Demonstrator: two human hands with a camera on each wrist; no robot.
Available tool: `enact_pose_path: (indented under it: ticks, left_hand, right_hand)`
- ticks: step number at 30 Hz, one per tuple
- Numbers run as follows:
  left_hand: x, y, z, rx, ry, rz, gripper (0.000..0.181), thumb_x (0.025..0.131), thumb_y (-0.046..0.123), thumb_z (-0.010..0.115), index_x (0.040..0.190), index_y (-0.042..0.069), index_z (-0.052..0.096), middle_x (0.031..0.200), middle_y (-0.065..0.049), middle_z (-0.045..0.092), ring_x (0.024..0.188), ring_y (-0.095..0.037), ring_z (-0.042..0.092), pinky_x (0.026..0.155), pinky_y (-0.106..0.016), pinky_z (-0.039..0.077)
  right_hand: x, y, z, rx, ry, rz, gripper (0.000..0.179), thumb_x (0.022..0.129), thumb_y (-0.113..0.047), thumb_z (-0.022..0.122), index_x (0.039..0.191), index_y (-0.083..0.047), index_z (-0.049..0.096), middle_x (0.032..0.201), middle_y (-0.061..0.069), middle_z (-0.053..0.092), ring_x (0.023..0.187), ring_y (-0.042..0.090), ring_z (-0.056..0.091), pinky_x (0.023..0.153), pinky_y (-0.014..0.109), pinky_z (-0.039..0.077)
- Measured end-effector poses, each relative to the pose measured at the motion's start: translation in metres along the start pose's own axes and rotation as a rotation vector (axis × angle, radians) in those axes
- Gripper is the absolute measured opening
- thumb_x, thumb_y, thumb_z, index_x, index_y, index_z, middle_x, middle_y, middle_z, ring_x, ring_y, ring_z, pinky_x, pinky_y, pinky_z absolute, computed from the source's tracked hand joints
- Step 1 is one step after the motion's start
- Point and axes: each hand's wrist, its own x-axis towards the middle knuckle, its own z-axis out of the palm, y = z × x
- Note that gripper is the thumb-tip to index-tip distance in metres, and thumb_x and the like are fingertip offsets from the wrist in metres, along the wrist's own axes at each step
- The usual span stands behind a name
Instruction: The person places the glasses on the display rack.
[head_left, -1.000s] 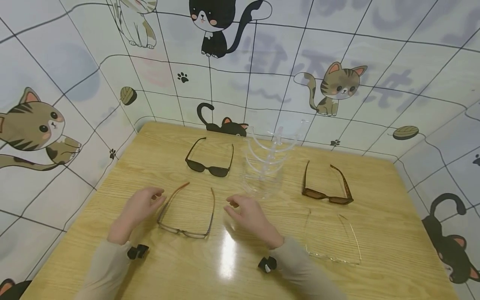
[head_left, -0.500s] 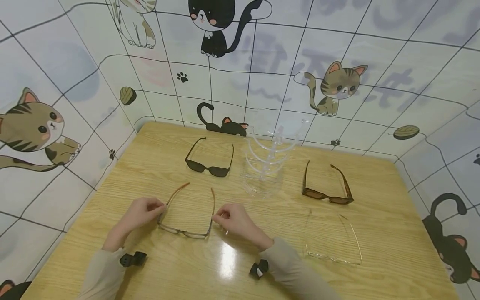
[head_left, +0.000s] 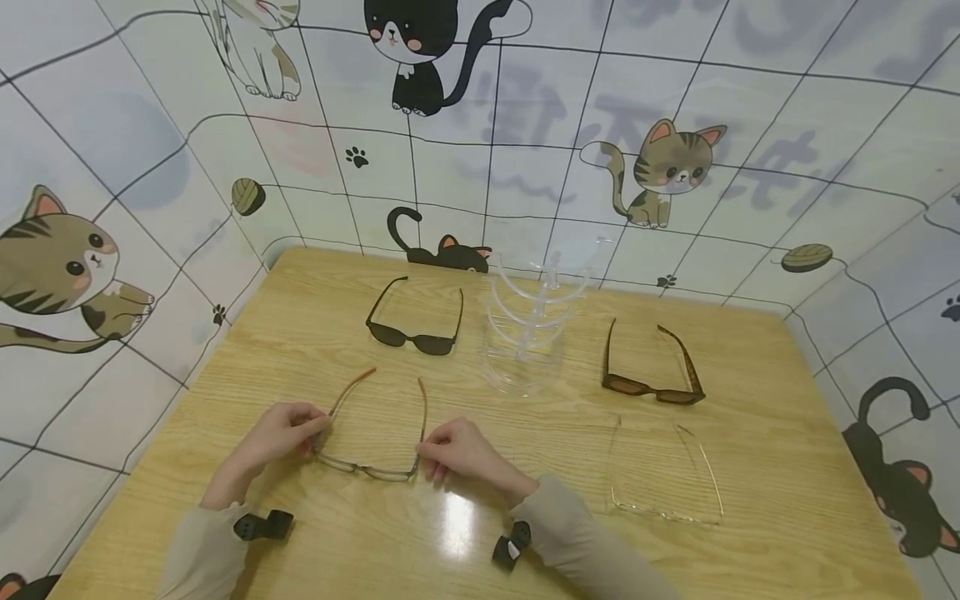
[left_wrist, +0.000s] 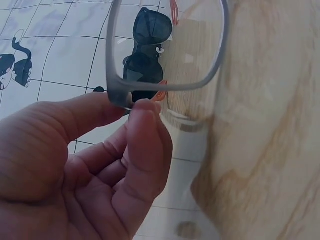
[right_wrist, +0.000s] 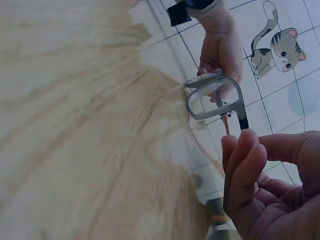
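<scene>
A pair of eyeglasses (head_left: pixel 362 470) with a grey front and orange-brown temple tips lies between my hands in the head view, its temples pointing away from me. My left hand (head_left: pixel 273 435) pinches the left temple near its hinge. On the other side my right hand (head_left: pixel 467 454) pinches the right temple close to the front. In the left wrist view the thumb and fingers (left_wrist: pixel 145 130) meet at the corner of the grey rim (left_wrist: pixel 170 87). The right wrist view has the right hand's fingertips (right_wrist: pixel 245 150) at the dark hinge end of the eyeglasses (right_wrist: pixel 239 100).
Black sunglasses (head_left: pixel 432 345) lie behind the eyeglasses. A clear tiered display stand (head_left: pixel 537 315) rises at the back middle. Tortoiseshell sunglasses (head_left: pixel 678 397) and thin gold-framed glasses (head_left: pixel 663 516) lie on the right. Cat-print walls (head_left: pixel 525 183) border the wooden table (head_left: pixel 765 417).
Both hands have moved in from beside the eyeglasses and toward me, and now pinch the temples. The other glasses and the stand stay where they were; the head view has shifted slightly.
</scene>
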Motion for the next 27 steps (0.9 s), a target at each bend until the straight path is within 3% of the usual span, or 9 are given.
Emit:
enact_pose_path:
  ticks: [7,10,18,27]
  left_hand:
    - [0.000,0.000,0.001,-0.084,-0.037,-0.009,0.027,0.093,0.015,0.059,0.097,-0.012,0.063,0.066,-0.006,0.059,0.054,-0.011,0.056,0.051,-0.028,0.053]
    - [-0.001,0.001,0.002,-0.108,-0.062,-0.009,0.030,0.094,0.015,0.058,0.099,-0.013,0.061,0.068,-0.005,0.059,0.055,-0.011,0.055,0.051,-0.028,0.053]
    - [0.001,0.009,0.007,-0.202,-0.145,0.021,0.034,0.095,0.019,0.057,0.102,-0.015,0.058,0.069,-0.003,0.056,0.057,-0.008,0.054,0.052,-0.026,0.054]
    - [0.009,0.033,0.021,-0.278,-0.207,0.073,0.037,0.097,0.017,0.054,0.109,-0.018,0.050,0.071,-0.003,0.057,0.061,-0.010,0.055,0.055,-0.028,0.055]
  right_hand:
    - [-0.002,0.005,0.000,0.220,-0.030,0.073,0.023,0.091,-0.009,0.059,0.079,0.010,0.066,0.058,0.009,0.060,0.044,0.012,0.055,0.040,0.019,0.046]
    - [-0.004,0.007,-0.002,0.266,-0.031,0.075,0.024,0.091,-0.009,0.058,0.080,0.011,0.065,0.060,0.006,0.061,0.045,0.010,0.054,0.041,0.019,0.047]
    - [-0.018,0.003,-0.016,0.236,-0.002,0.040,0.025,0.092,-0.013,0.058,0.085,0.011,0.064,0.063,0.002,0.062,0.051,0.008,0.056,0.046,0.018,0.048]
    - [-0.039,0.001,-0.036,0.281,0.025,-0.008,0.025,0.091,-0.010,0.056,0.086,0.014,0.059,0.067,0.001,0.061,0.055,0.008,0.055,0.052,0.019,0.049]
